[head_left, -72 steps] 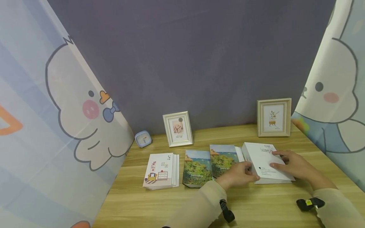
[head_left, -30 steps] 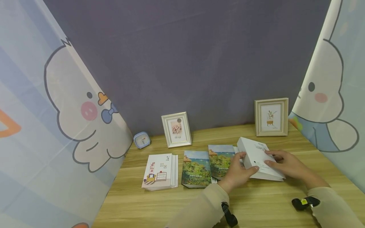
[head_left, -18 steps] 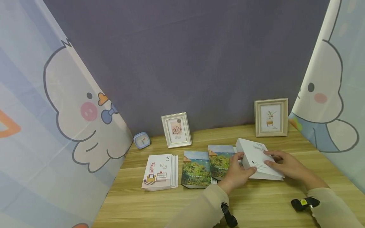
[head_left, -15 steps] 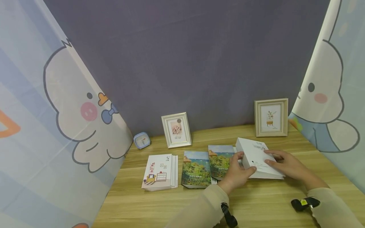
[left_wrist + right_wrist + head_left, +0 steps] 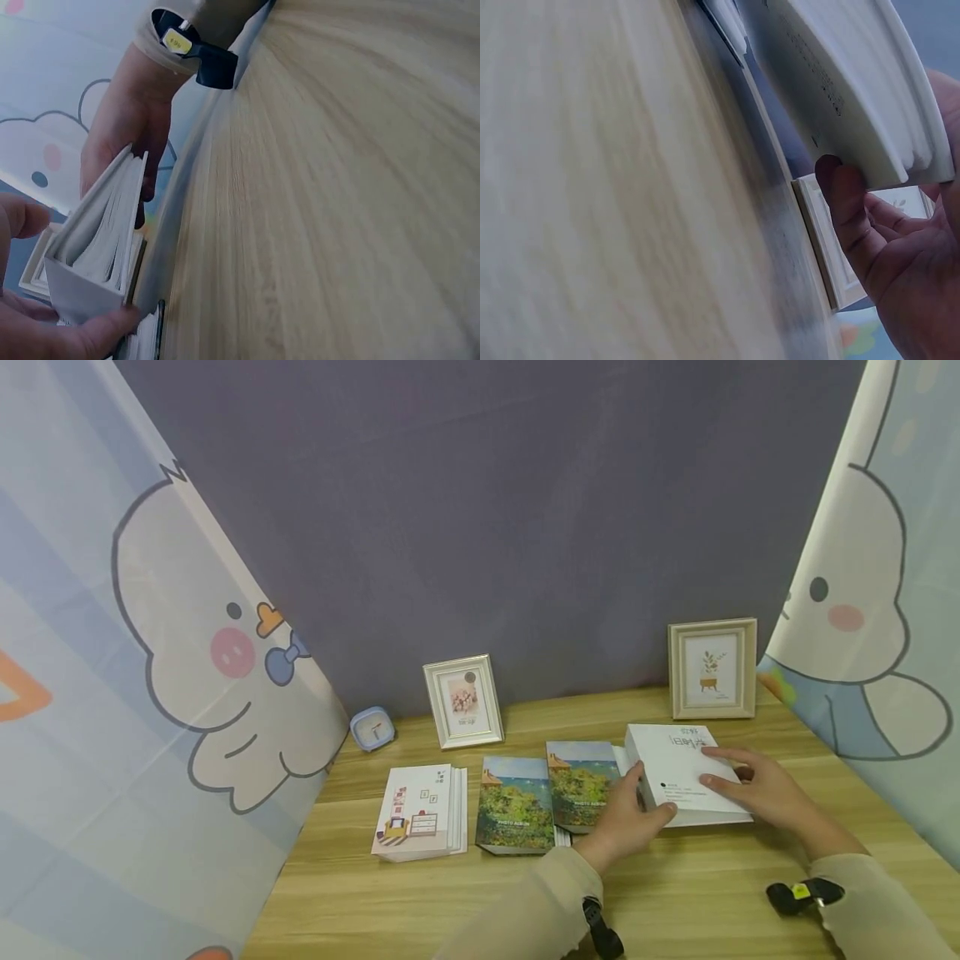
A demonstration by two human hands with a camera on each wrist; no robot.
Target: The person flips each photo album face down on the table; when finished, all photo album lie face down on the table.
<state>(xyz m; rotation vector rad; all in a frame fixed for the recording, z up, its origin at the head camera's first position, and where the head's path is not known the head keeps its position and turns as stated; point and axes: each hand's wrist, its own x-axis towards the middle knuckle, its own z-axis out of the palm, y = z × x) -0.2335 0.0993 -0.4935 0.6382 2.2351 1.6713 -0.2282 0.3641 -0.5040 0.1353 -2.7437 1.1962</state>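
A thick white photo album point(image 5: 678, 777) with printed characters on its cover is held between both hands at the right of the table, slightly tilted. My left hand point(image 5: 626, 818) grips its left side, thumb at the near corner and fingers along the spine. My right hand point(image 5: 768, 789) holds the opposite side, with a thumb and finger on the cover. In the left wrist view the white spine point(image 5: 82, 289) faces my left hand, and the page edges fan slightly between the covers. The right wrist view shows my fingers point(image 5: 847, 202) curled around the album's edge.
Two landscape-covered albums point(image 5: 513, 810) lie left of the hands, the farther partly behind my left hand. A stack of white illustrated albums point(image 5: 412, 814) lies farther left. Along the back stand a blue clock point(image 5: 372, 728), a flower-picture frame point(image 5: 465, 702) and a plant-picture frame point(image 5: 712, 668).
Both hands have brought the white album left and tilted it. Since half a second ago it has turned slightly and its cover lies flatter; my right fingers have shifted a little on it.
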